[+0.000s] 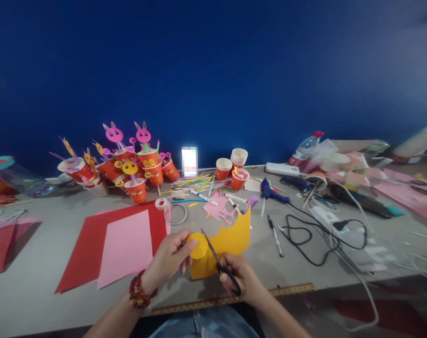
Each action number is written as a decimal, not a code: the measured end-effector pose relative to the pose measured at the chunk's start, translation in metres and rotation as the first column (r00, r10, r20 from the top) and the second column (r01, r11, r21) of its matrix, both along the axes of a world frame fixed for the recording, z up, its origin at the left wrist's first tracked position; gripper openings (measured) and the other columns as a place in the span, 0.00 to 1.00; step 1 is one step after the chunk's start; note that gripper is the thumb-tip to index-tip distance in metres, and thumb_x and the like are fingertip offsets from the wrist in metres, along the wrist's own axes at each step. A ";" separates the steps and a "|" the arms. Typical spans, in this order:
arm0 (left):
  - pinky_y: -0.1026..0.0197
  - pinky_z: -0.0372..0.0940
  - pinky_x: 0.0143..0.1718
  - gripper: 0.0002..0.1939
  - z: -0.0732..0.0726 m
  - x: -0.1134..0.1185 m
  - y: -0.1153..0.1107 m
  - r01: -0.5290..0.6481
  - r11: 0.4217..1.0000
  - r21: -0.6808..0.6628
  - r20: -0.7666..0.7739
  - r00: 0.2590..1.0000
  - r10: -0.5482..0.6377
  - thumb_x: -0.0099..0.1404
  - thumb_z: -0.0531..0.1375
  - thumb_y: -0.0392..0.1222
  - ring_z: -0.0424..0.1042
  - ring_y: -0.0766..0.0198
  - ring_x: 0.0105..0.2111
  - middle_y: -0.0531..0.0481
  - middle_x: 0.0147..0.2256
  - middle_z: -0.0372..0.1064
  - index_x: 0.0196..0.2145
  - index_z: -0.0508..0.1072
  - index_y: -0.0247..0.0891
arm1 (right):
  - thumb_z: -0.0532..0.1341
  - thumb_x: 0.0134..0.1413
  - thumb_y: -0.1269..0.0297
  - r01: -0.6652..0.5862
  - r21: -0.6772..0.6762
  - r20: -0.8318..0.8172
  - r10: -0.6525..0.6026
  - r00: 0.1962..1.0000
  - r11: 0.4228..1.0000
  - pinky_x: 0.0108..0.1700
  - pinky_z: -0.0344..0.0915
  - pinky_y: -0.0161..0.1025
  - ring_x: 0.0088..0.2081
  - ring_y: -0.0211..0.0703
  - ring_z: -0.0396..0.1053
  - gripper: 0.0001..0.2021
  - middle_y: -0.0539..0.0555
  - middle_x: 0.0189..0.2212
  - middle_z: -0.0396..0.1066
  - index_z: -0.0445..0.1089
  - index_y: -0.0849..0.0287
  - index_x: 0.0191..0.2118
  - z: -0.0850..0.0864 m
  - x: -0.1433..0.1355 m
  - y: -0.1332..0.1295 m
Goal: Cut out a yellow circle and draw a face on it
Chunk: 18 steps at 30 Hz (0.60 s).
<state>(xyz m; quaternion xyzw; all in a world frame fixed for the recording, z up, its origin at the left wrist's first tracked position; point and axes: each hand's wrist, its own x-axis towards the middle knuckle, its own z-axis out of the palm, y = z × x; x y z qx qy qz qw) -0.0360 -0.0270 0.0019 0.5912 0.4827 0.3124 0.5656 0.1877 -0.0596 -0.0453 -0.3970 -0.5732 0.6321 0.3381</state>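
Between the thumb and fingers of my left hand [174,254] is a yellow paper circle [198,246]. My right hand [242,277] is closed around the black handles of a pair of scissors [213,252], whose blades point up and left beside the circle's right edge. Under the circle and the blades lies a larger yellow sheet [232,240] with a jagged, cut upper edge. Whether the circle is fully separate from that sheet cannot be made out. A red beaded bracelet is on my left wrist.
Red sheet [81,251] and pink sheet [127,244] lie left. Decorated red cups [136,191], tape rolls [176,214], markers [240,198] and pink scraps [217,210] sit behind. At right are a pen [275,236], blue glue gun [275,193], cables and a power strip [326,218].
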 end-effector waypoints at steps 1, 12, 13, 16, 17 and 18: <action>0.71 0.55 0.15 0.20 0.000 0.000 0.000 0.003 1.000 -0.003 -0.001 1.000 -0.003 0.67 0.55 0.59 0.61 0.72 0.14 0.58 0.18 0.65 0.32 0.66 0.38 | 0.61 0.47 0.33 -0.001 0.000 0.000 0.001 1.000 1.000 0.18 0.46 0.29 0.15 0.28 0.51 0.29 0.40 0.15 0.52 0.52 0.55 0.25 0.000 0.000 0.000; 0.72 0.54 0.14 0.20 0.005 -0.003 -0.001 0.072 0.997 -0.036 -0.028 0.997 -0.073 0.66 0.55 0.59 0.61 0.72 0.13 0.58 0.18 0.65 0.32 0.66 0.38 | 0.64 0.41 0.32 -0.046 -0.109 -0.078 0.038 0.996 0.993 0.19 0.51 0.29 0.16 0.30 0.56 0.30 0.41 0.15 0.56 0.54 0.55 0.27 0.002 -0.002 -0.001; 0.72 0.54 0.14 0.20 0.005 -0.003 -0.001 0.072 0.997 -0.040 -0.026 0.997 -0.073 0.66 0.55 0.59 0.61 0.73 0.13 0.57 0.18 0.65 0.32 0.66 0.38 | 0.64 0.42 0.32 -0.045 -0.100 -0.074 0.038 0.997 0.994 0.19 0.50 0.30 0.15 0.30 0.56 0.30 0.41 0.15 0.56 0.54 0.55 0.26 0.003 -0.001 -0.001; 0.72 0.53 0.14 0.20 0.006 -0.003 -0.001 0.067 0.996 -0.053 -0.017 0.998 -0.068 0.65 0.56 0.59 0.61 0.73 0.13 0.57 0.18 0.66 0.32 0.67 0.38 | 0.62 0.44 0.32 -0.044 -0.054 -0.052 0.042 0.998 0.998 0.19 0.49 0.30 0.15 0.30 0.54 0.30 0.41 0.14 0.56 0.54 0.55 0.26 0.005 -0.001 -0.001; 0.72 0.53 0.14 0.20 0.006 -0.003 -0.001 0.064 0.996 -0.058 -0.016 0.998 -0.065 0.65 0.56 0.59 0.61 0.73 0.13 0.57 0.18 0.65 0.32 0.67 0.38 | 0.61 0.45 0.32 -0.044 -0.040 -0.046 0.042 0.998 0.998 0.19 0.49 0.30 0.15 0.30 0.54 0.29 0.41 0.14 0.55 0.54 0.55 0.26 0.006 -0.001 -0.001; 0.72 0.53 0.14 0.20 0.006 -0.003 -0.001 0.060 0.996 -0.061 -0.015 0.998 -0.061 0.65 0.56 0.60 0.61 0.73 0.13 0.57 0.18 0.65 0.32 0.67 0.38 | 0.61 0.46 0.32 -0.043 -0.029 -0.044 0.041 0.998 0.999 0.19 0.49 0.30 0.15 0.30 0.54 0.29 0.41 0.14 0.55 0.54 0.55 0.26 0.006 -0.001 -0.001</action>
